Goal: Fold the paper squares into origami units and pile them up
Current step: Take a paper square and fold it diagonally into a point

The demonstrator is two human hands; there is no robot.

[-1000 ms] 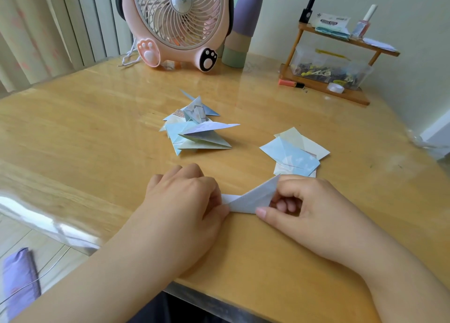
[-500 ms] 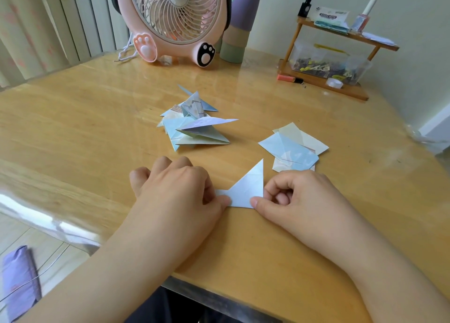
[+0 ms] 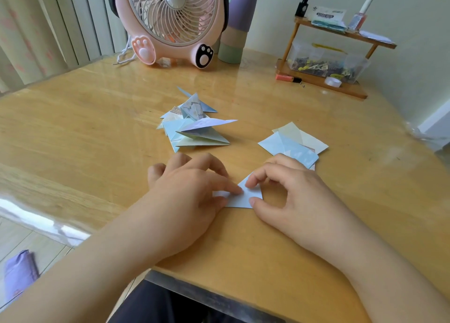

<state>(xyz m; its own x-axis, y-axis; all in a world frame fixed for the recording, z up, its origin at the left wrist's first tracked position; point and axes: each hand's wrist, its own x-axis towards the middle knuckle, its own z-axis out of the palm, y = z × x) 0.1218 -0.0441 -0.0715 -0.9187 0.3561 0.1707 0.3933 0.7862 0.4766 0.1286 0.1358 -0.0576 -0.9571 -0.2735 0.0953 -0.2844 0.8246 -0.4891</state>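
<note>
Bright daylight, table [image 3: 73, 132] glare at left, wide-angle edge distortion.

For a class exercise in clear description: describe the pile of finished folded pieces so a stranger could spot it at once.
Start at the pink fan at the back of the wooden table. In front of it, mid-table, lies the pile of folded pieces. Unlike the flat paper squares to its right, its pale blue pieces are creased into pointed triangles that stick out.
</note>
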